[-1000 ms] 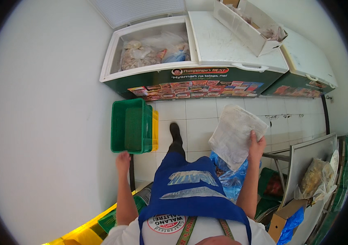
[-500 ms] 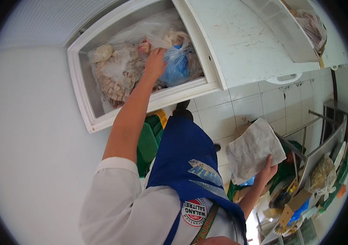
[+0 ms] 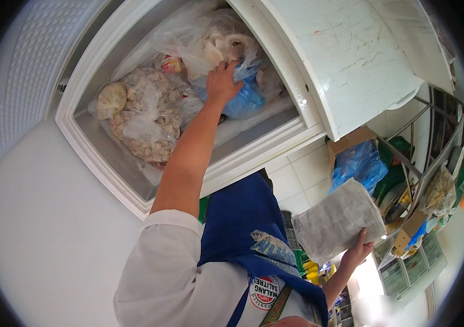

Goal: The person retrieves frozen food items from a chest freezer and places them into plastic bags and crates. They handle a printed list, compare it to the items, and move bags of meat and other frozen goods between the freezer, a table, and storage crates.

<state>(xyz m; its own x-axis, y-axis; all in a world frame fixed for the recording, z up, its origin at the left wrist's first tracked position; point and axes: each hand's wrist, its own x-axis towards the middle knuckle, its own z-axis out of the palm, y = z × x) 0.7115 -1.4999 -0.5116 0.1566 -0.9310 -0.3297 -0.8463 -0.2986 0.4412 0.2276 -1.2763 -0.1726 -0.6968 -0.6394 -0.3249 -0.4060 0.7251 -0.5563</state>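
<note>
Inside the chest freezer [image 3: 128, 188], my left hand [image 3: 224, 84] reaches onto a blue plastic bag [image 3: 249, 101], fingers and thumb curled around its upper part. What the blue bag contains cannot be made out. Left of it lies a large clear bag of pale, lumpy pieces [image 3: 147, 117], with a small round yellowish bag [image 3: 111, 100] against it. Pale items in clear plastic [image 3: 215, 46] lie just beyond my fingers. Out to the right, my right hand [image 3: 358, 249] grips a flat, greyish-white rectangular packet [image 3: 338, 218] by its near edge, away from the freezer.
A white, scratched freezer top [image 3: 330, 49] adjoins the opening on the right. Below it, a cardboard box [image 3: 354, 143] with blue plastic stands on the tiled floor [image 3: 311, 171]. Farther right is a metal-framed table [image 3: 428, 185] bearing bagged goods. The freezer's quilted lid [image 3: 30, 82] rises at left.
My view has moved nearer the freezer. My left hand has shifted right, onto the blue bag. My right hand still holds the packet, now tilted a little differently.
</note>
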